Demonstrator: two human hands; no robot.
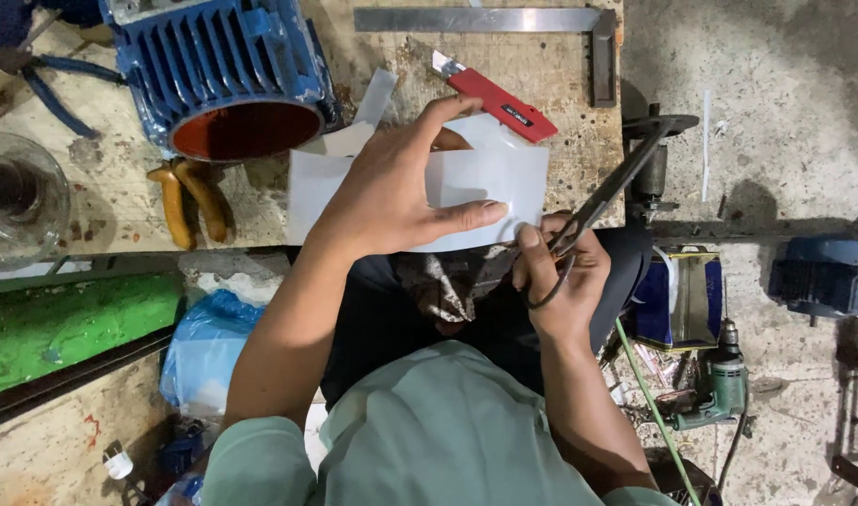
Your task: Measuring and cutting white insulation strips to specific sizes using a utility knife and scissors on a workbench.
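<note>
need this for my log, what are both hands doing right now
Left hand: closed on the white sheet, thumb on top.
Right hand: closed on the scissors, fingers through the handle loops.

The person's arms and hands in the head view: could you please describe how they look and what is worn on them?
Both arms are bare from the upper arm down, below short pale green sleeves. The left hand and right hand wear no gloves, and no watch, ring or bracelet shows on either wrist.
</note>
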